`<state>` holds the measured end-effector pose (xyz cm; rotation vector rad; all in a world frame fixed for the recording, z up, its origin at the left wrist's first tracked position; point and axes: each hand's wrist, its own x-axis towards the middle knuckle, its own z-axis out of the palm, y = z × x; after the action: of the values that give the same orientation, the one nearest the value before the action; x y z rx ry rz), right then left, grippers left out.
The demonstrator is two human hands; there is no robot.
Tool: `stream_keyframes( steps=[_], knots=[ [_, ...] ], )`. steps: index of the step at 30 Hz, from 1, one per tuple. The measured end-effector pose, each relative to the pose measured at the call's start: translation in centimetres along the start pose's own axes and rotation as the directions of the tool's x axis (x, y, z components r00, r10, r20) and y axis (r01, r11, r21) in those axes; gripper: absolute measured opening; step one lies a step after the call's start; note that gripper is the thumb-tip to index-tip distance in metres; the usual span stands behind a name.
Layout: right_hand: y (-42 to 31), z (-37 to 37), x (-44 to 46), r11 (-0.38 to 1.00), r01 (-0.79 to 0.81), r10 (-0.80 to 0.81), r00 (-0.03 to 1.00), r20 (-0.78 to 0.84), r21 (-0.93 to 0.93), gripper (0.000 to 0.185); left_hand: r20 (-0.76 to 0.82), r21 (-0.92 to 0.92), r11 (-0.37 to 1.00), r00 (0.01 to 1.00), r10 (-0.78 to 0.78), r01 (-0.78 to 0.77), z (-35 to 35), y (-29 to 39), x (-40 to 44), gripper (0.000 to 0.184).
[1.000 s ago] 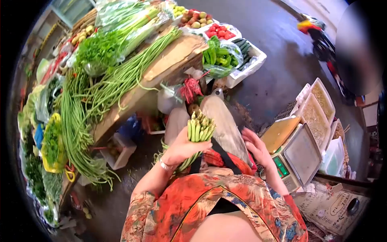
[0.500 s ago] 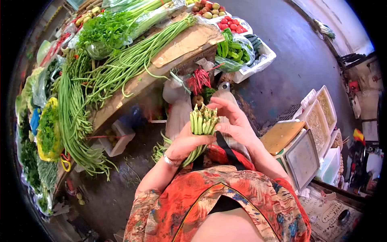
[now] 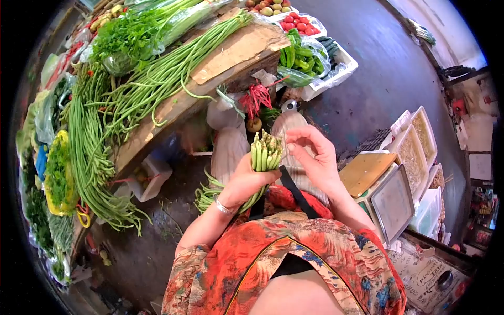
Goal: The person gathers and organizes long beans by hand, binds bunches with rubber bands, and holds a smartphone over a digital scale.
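Note:
My left hand (image 3: 242,181) is wrapped round a bunch of long green beans (image 3: 266,153). Their cut-looking ends stand up above my fist, and the long tails hang down past my wrist on the left. Just right of the bean ends is my right hand (image 3: 319,160), apart from the bunch, with its fingers curled in and the thumb close to the fingertips. Whatever may be between those fingertips is too small to make out. More long beans (image 3: 173,79) lie across the wooden stand on the left, some draping over its edge.
Leafy greens (image 3: 123,44) in plastic lie at the back of the stand (image 3: 231,58). Beyond it are tomatoes (image 3: 299,23) and green peppers (image 3: 302,58) in white boxes. Red ties (image 3: 256,98) hang at its end. To the right stand a scale (image 3: 392,202) and white tubs (image 3: 412,160).
My right hand has moved slightly right, away from the bean ends, and its fingers have drawn in. My left hand keeps its hold on the bunch. The view has shifted a little.

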<state>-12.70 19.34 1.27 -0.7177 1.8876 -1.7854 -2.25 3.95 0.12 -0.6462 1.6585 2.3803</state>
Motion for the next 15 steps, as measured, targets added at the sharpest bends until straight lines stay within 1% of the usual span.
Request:
stream_keyframes(
  steps=[1, 2, 3, 4, 6, 7, 8, 9, 11, 13, 15],
  knots=[
    [-1.2, 0.0, 0.2, 0.983, 0.125, -0.123, 0.992, 0.026, -0.135, 0.023, 0.013, 0.027, 1.0, 1.0, 0.006, -0.006, 0.1, 0.1, 0.0, 0.031],
    [-2.0, 0.0, 0.4, 0.932, 0.249, -0.239, 0.969, 0.068, -0.263, 0.025, 0.027, 0.055, 0.998, 1.0, 0.011, -0.012, 0.1, 0.1, 0.0, 0.031],
    [-2.1, -0.3, 0.6, 0.856, 0.379, -0.334, 0.925, 0.183, -0.352, 0.03, 0.038, 0.023, 1.0, 0.999, 0.002, -0.003, 0.1, 0.1, 0.0, 0.031],
    [-2.3, -0.2, 0.6, 0.856, 0.378, -0.333, 0.925, 0.183, -0.353, 0.03, 0.039, 0.023, 1.0, 0.999, 0.002, -0.003, 0.0, -0.1, 0.1, 0.031],
    [-2.6, 0.5, 0.4, 0.745, 0.415, -0.317, 0.909, 0.27, -0.523, 0.034, 0.018, 0.021, 0.999, 0.999, 0.042, -0.043, 0.0, -0.6, 0.4, 0.031],
    [-2.4, 0.6, 0.4, 0.722, 0.414, -0.307, 0.91, 0.279, -0.554, 0.031, 0.018, 0.021, 0.999, 0.999, 0.042, -0.043, 0.1, -0.7, 0.4, 0.031],
    [-2.5, 0.6, 0.4, 0.722, 0.414, -0.307, 0.91, 0.28, -0.554, 0.031, 0.004, 0.06, 0.995, 0.997, 0.077, -0.077, 0.2, -0.8, 0.4, 0.031],
    [-2.8, 0.5, 0.4, 0.725, 0.4, -0.277, 0.915, 0.294, -0.561, 0.027, -0.009, 0.099, 0.989, 0.994, 0.112, -0.11, 0.2, -0.8, 0.4, 0.031],
    [-3.1, 0.3, 0.5, 0.729, 0.384, -0.246, 0.919, 0.307, -0.567, 0.024, -0.011, 0.119, 0.989, 0.996, 0.093, -0.091, 0.3, -0.7, 0.2, 0.032],
    [-3.2, 0.0, 0.8, 0.814, 0.362, -0.211, 0.913, 0.35, -0.455, 0.02, -0.011, 0.14, 0.987, 0.997, 0.075, -0.073, 0.4, -0.4, 0.0, 0.032],
    [-2.8, -0.2, 0.8, 0.826, 0.352, -0.208, 0.916, 0.343, -0.439, 0.02, 0.009, 0.096, 0.994, 0.999, 0.051, -0.051, 0.5, -0.2, 0.0, 0.034]
  ],
)
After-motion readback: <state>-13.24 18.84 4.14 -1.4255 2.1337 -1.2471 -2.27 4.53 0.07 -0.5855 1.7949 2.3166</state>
